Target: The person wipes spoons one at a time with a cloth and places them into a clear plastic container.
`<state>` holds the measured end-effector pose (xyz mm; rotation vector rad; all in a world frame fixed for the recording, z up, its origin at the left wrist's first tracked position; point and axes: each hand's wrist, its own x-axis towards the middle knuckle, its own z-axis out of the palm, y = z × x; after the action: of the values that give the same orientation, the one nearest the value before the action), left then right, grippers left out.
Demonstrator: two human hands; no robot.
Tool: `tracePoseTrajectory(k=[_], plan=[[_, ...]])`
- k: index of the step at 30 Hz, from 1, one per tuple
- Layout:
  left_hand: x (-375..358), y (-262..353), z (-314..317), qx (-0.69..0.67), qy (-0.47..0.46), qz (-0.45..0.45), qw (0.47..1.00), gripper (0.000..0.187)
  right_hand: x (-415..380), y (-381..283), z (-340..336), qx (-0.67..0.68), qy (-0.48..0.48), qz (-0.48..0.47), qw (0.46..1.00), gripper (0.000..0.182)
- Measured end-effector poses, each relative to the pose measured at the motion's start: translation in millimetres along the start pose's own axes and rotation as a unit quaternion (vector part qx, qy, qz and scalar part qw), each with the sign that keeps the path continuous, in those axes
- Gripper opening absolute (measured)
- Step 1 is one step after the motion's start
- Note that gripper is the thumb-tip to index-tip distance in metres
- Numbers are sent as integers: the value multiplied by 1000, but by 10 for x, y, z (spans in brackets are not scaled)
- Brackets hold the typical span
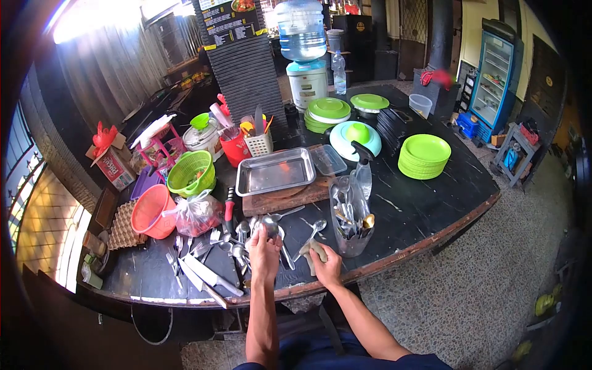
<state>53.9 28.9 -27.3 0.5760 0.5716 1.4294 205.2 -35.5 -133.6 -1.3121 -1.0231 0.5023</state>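
Your left hand [264, 250] grips a spoon [270, 227] just left of the cutlery holder [350, 223]. Your right hand [325, 264] clutches a cloth [313, 249] below that holder on the tabletop [425, 200].

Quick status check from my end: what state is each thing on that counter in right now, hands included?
left hand: gripping a spoon, bowl up.
right hand: closed on a cloth.
cutlery holder: upright, full of utensils.
steel tray: empty, flat on the wooden board.
loose cutlery: scattered on the counter.
green plates: stacked.
orange basket: tilted on its side.
water bottle: inverted on dispenser.
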Motion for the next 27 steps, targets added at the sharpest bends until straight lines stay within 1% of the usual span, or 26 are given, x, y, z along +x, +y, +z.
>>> tracePoseTrajectory(k=[1,2,5,7,8,10,11,12,14,16,18,20,21,23,24,26,27], plan=[[-5,-4,-78,-10,-32,-6,999,13,-7,0,1,0,-1,-1,1000,28],[-34,-26,-131,-11,-33,-6,999,13,-8,-1,5,5,-1,9,1000,28],[-131,-12,-136,-7,-27,-11,1000,10,-7,1,5,11,-2,15,1000,28],[-180,-5,-130,-54,-1,-29,998,11,-10,-10,7,12,-5,14,1000,28],[-174,-20,-145,-55,0,-28,998,11,-8,-13,6,10,-3,9,1000,28],[-180,-37,-138,-44,-50,-6,998,8,-11,24,7,7,-5,5,1000,28],[-220,-54,-146,-18,-36,-6,999,12,-3,46,16,0,-1,-3,1000,29],[-242,-54,-115,-19,-33,-5,999,12,-4,43,18,-7,2,-11,1000,30],[-275,-53,-64,82,-33,42,995,19,-7,50,16,-10,0,-7,1000,30],[-323,-1,57,135,-7,54,989,28,-21,34,17,-14,-2,0,1000,29],[-369,30,95,220,8,58,974,31,-3,30,21,-8,-5,8,1000,29],[-358,-16,58,224,15,68,972,32,15,34,26,-7,-3,11,1000,29],[-348,-30,53,229,20,81,970,33,35,1,23,9,0,31,999,29],[-345,-36,29,240,22,76,968,33,60,-73,41,45,19,62,997,28],[-340,-33,22,251,22,72,965,33,91,-162,39,45,17,61,997,28],[-356,-32,30,263,22,77,962,33,159,-389,-2,9,35,-65,997,27],[-373,-23,62,268,23,82,959,34,181,-651,-20,-9,41,-115,993,32]])
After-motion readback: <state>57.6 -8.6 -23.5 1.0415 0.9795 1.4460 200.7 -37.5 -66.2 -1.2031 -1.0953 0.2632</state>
